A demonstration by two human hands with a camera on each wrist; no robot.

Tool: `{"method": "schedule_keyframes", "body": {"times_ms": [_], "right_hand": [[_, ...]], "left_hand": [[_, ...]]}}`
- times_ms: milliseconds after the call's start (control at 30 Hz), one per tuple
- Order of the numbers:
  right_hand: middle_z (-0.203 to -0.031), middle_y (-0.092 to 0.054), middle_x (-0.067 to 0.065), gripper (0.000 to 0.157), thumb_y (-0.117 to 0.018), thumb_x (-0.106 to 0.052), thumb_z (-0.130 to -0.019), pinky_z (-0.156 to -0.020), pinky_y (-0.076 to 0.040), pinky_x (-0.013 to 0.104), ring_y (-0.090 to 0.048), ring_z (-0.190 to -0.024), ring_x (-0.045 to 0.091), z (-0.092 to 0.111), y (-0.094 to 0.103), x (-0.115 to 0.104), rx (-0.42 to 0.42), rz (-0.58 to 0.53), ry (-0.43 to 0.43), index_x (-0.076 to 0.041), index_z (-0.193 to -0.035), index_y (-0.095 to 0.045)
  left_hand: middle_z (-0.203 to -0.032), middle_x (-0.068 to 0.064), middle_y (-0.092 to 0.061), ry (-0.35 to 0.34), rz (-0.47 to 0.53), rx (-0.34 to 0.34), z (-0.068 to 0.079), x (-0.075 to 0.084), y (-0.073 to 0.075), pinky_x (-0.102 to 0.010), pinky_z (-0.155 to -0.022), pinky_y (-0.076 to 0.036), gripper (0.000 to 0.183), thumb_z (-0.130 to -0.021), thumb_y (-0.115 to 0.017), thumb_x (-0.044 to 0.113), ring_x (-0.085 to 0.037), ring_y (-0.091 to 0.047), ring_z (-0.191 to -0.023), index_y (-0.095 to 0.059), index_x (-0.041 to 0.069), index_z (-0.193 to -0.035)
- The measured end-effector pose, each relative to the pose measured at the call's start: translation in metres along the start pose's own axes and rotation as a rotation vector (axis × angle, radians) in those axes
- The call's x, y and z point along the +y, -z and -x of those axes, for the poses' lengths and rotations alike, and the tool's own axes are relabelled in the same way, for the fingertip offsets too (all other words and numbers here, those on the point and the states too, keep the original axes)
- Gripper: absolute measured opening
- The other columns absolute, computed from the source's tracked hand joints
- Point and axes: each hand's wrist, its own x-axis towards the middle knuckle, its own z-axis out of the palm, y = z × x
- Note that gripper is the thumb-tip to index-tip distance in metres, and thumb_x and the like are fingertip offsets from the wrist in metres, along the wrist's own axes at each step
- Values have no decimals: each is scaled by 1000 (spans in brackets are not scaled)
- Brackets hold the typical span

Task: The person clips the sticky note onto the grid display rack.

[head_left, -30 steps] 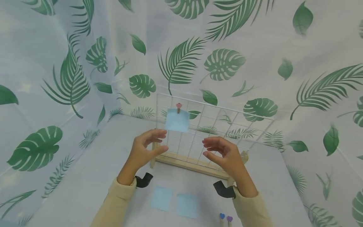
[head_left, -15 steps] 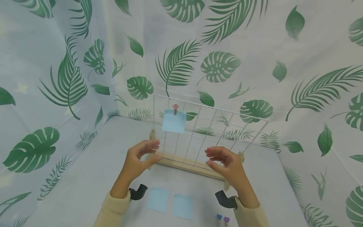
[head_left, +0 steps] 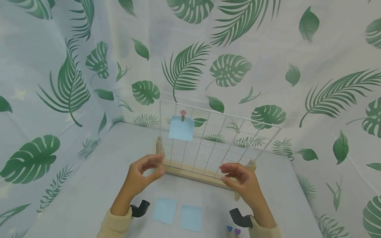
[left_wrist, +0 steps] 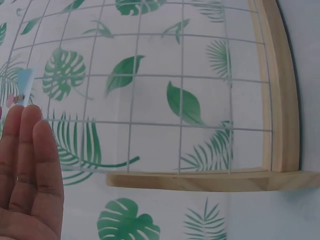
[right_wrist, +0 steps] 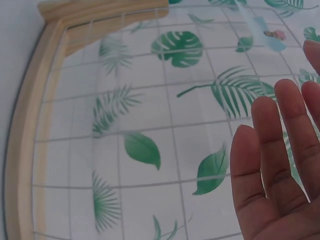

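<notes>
A white wire grid (head_left: 221, 132) stands upright in a wooden base (head_left: 193, 175). Near its upper left hangs a blue paper sheet (head_left: 181, 129), fixed by a small clothespin with a pink heart (head_left: 183, 114). My left hand (head_left: 143, 173) hovers in front of the base's left end, fingers relaxed around nothing. At the base's right end my right hand (head_left: 241, 180) is held the same way, also holding nothing. Both wrist views show loosely extended fingers before the grid. Two more blue sheets (head_left: 164, 210) lie flat on the table between the forearms.
Two clothespins with a blue heart (head_left: 229, 228) and a purple heart (head_left: 237, 231) lie at the near edge of the view, beside the right sleeve. A white curtain (head_left: 268, 49) printed with green leaves surrounds the white table (head_left: 98, 185).
Both hands have come down and back from the grid, moving slightly apart. The hanging sheet and its clothespin stay on the grid; the camera has shifted a little.
</notes>
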Motion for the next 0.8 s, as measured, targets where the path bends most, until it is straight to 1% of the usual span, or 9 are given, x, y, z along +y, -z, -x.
{"method": "schedule_keyframes", "body": {"times_ms": [133, 167, 200, 333, 367, 400, 500, 667, 800], "right_hand": [[-119, -77, -6, 32, -68, 28, -85, -90, -59, 19, -71, -108, 5, 11, 3, 5, 16, 0, -9, 20, -116, -64], [-119, -77, -6, 32, -68, 28, -85, -89, -59, 18, -71, -108, 5, 14, 4, 7, 19, 3, -18, 19, -116, -64], [-119, -77, -7, 32, -67, 28, -85, -89, -59, 18, -71, -108, 5, 17, 4, 8, 22, 8, -26, 19, -116, -64], [-120, -77, -7, 33, -69, 27, -85, -89, -58, 18, -70, -109, 5, 28, 7, 14, 26, 30, -47, 17, -117, -65], [-120, -77, -7, 34, -69, 28, -85, -89, -58, 18, -70, -110, 5, 30, 7, 15, 25, 34, -40, 17, -117, -65], [-121, -77, -6, 35, -69, 28, -84, -89, -58, 18, -70, -110, 5, 32, 7, 16, 24, 39, -32, 17, -117, -65], [-122, -76, -6, 36, -70, 28, -83, -90, -58, 18, -69, -111, 4, 39, 9, 17, 27, 71, -28, 16, -117, -67], [-123, -76, -11, 36, -72, 26, -84, -89, -57, 17, -70, -111, 1, 51, 12, 20, 48, 134, -69, 13, -118, -68], [-124, -76, -11, 38, -71, 27, -83, -88, -57, 17, -70, -111, 2, 59, 14, 23, 54, 126, -64, 12, -118, -68]], "left_hand": [[-131, 13, -72, 20, -9, -13, 4, -2, -2, -22, -95, -59, 43, -90, -80, -7, -12, -71, -114, -70, -3, -132], [-132, 8, -73, 26, -9, -16, 5, -2, -2, -23, -95, -59, 43, -91, -80, -6, -15, -71, -114, -70, -3, -132], [-132, 9, -73, 35, -8, -18, 6, -2, -3, -23, -95, -59, 43, -91, -80, -6, -17, -71, -114, -70, -2, -132], [-130, 7, -74, 64, -11, -27, 11, -3, -4, -24, -95, -59, 41, -92, -80, -4, -16, -71, -113, -70, -1, -132], [-130, 7, -74, 72, -12, -31, 12, -3, -4, -24, -94, -60, 41, -92, -80, -4, -14, -71, -112, -70, -2, -132], [-129, 11, -73, 79, -15, -36, 13, -4, -5, -25, -94, -60, 40, -92, -80, -3, -13, -71, -112, -70, -2, -131], [-129, 8, -74, 101, -12, -59, 16, -7, -6, -26, -94, -60, 40, -93, -80, -3, -12, -71, -111, -69, -5, -131], [-126, 6, -74, 132, 4, -92, 20, -12, -8, -28, -94, -61, 38, -94, -80, -3, -10, -70, -110, -70, -5, -130], [-125, 6, -74, 147, 21, -118, 22, -16, -6, -29, -95, -61, 37, -94, -79, -2, -11, -71, -110, -70, -4, -129]]}}
